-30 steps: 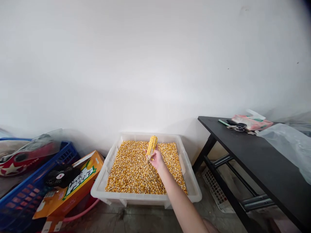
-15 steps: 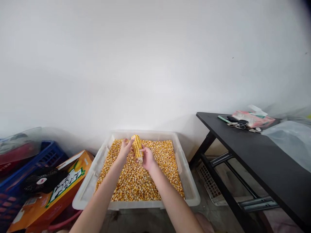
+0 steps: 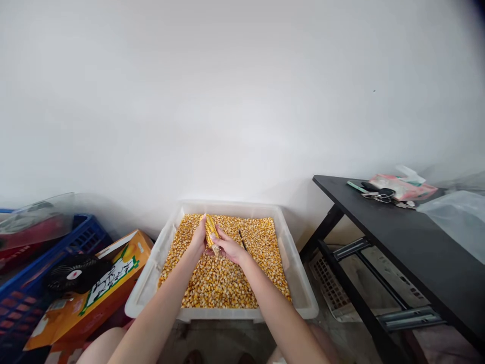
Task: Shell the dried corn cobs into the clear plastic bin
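Note:
A yellow corn cob (image 3: 211,231) is held over a clear plastic bin (image 3: 299,283) filled with loose corn kernels (image 3: 227,278). My left hand (image 3: 198,238) wraps the cob from the left, fingers closed on it. From the right, my right hand (image 3: 229,247) grips the cob's lower end. Both hands hover just above the kernels near the far side of the bin. A thin dark stick-like object (image 3: 242,239) shows beside my right hand; I cannot tell whether it is held.
A black table (image 3: 409,253) stands at the right with a phone, keys (image 3: 377,194) and a clear plastic bag (image 3: 458,217). At the left are an orange carton (image 3: 102,288), a small black fan (image 3: 71,275) and a blue crate (image 3: 22,303). A white wall rises behind.
One second ago only my right hand held the cob upright. My left hand has come in and closed on it, and the cob has tilted lower toward the kernels.

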{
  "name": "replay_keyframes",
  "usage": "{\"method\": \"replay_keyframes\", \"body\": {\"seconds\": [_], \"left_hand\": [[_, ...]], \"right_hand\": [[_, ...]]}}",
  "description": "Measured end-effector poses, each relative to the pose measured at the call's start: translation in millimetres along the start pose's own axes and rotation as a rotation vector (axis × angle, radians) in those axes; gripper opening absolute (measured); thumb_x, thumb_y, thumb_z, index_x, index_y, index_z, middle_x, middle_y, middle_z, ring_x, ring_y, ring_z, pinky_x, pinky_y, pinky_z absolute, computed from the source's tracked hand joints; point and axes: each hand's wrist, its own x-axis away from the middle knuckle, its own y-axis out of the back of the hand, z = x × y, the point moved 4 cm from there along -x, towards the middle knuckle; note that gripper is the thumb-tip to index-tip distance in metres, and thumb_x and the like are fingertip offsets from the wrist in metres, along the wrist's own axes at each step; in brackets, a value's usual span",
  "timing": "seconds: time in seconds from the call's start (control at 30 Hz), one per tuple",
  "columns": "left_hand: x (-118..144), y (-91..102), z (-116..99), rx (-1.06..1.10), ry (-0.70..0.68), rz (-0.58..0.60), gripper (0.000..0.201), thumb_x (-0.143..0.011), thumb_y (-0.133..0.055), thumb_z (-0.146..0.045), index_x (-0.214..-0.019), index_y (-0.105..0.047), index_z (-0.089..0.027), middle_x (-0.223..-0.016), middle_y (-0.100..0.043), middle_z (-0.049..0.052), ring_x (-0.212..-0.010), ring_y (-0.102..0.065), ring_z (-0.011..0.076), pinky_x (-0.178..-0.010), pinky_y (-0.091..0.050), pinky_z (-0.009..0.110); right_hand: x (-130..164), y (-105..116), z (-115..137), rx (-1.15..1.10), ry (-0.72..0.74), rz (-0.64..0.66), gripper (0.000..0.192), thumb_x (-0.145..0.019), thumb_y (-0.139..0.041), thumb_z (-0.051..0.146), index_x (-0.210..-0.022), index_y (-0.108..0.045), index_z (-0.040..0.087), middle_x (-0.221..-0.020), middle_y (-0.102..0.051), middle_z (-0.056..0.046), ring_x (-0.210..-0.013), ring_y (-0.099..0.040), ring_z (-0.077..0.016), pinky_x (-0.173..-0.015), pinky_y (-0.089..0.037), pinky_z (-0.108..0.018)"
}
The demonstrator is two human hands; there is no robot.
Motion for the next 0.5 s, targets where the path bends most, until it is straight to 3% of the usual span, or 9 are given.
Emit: {"method": "replay_keyframes", "body": {"seconds": [0.13,0.5], "left_hand": [[-4.3,4.8,-0.6,0.04,-0.025,-0.054,0.04,-0.082,-0.048,-0.052,-0.068,-0.056,-0.015,-0.048,-0.057,0.002,-0.041,-0.055,0.0146,-0.039,-0.043,0.023],[-9.3,10.0,-1.2,0.087,-0.094,-0.136,0.039,-0.078,-0.052,-0.054,-0.072,-0.053,-0.015,-0.053,-0.056,0.001,-0.042,-0.054,0.014,-0.042,-0.044,0.025]], "right_hand": [[6.3,-4.0,4.7,0.039,-0.035,0.004,0.09,-0.07,-0.069,0.024,-0.144,-0.017,0.032,-0.122,-0.057,-0.004,-0.07,-0.065,-0.0132,-0.071,-0.054,-0.033],[-3.2,1.6,-0.7,-0.026,0.007,-0.071,0.063,-0.082,-0.056,0.036,-0.139,-0.033,0.028,-0.103,-0.066,-0.005,-0.059,-0.062,-0.0134,-0.062,-0.054,-0.035]]}}
